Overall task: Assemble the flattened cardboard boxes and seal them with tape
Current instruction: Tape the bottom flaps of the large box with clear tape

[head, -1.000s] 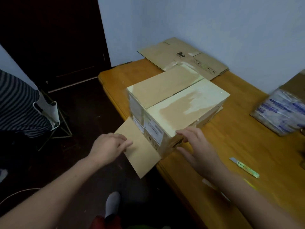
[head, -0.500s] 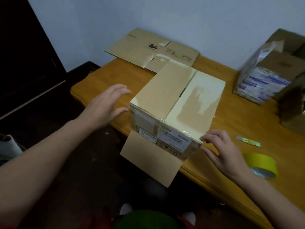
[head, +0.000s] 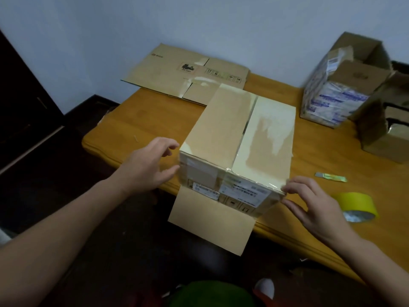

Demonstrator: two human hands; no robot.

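Note:
An assembled cardboard box (head: 239, 138) stands on the wooden table (head: 141, 120), its top flaps closed under clear tape. One loose flap (head: 212, 224) hangs from its near end over the table edge. My left hand (head: 148, 167) is at the box's near left corner, fingers spread and touching its side. My right hand (head: 309, 202) touches the near right corner with its fingertips. A flattened box (head: 172, 72) lies at the back by the wall. A yellow tape roll (head: 356, 206) sits to the right of my right hand.
A small utility knife (head: 330, 176) lies on the table right of the box. A plastic-wrapped parcel (head: 329, 96) and open cardboard boxes (head: 380, 120) stand at the back right. The wall runs behind the table. Dark floor lies to the left and below.
The box has turned so its length runs away from me. My left hand has left the hanging flap and come in to the left side. My right hand stays at the near right corner.

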